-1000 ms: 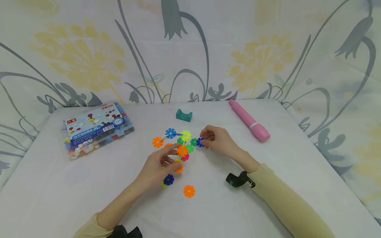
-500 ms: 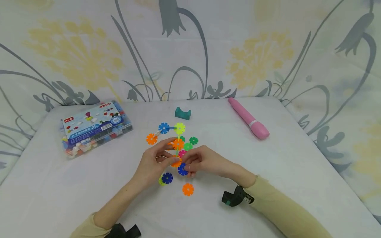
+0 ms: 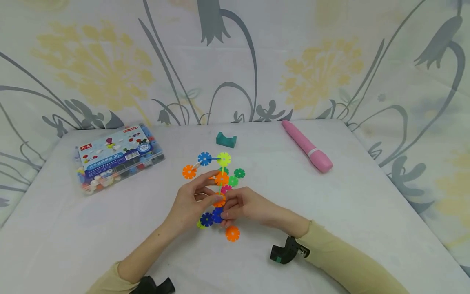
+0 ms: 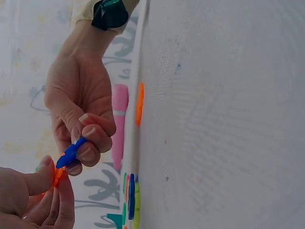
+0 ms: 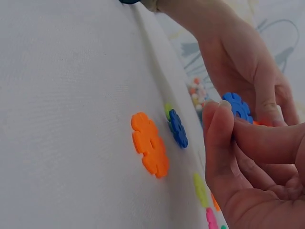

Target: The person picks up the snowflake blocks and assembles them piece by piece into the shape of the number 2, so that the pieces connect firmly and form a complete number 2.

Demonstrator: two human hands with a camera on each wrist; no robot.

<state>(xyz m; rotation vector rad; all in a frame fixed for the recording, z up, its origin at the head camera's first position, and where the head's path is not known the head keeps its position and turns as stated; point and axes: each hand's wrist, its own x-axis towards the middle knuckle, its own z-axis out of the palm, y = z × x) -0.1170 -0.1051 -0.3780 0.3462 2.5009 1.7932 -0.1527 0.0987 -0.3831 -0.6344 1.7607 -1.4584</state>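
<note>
My left hand pinches an orange snowflake disc at the near end of a joined chain. The chain runs away through another orange disc, a yellow-green disc and a light blue disc to a further orange disc. Close by, my right hand pinches a blue snowflake disc between thumb and fingers. In the left wrist view this blue disc meets the held orange disc edge to edge; whether their slots are engaged, I cannot tell.
Loose discs lie around the hands: orange, dark blue over yellow-green, green, light green, pink. Farther back are a parts box, a teal curved block and a pink stick-like object.
My right hand has picked the blue disc up beside the green one and carried it left and nearer, to the held orange disc. My left hand keeps its grip with the chain shifted slightly.
</note>
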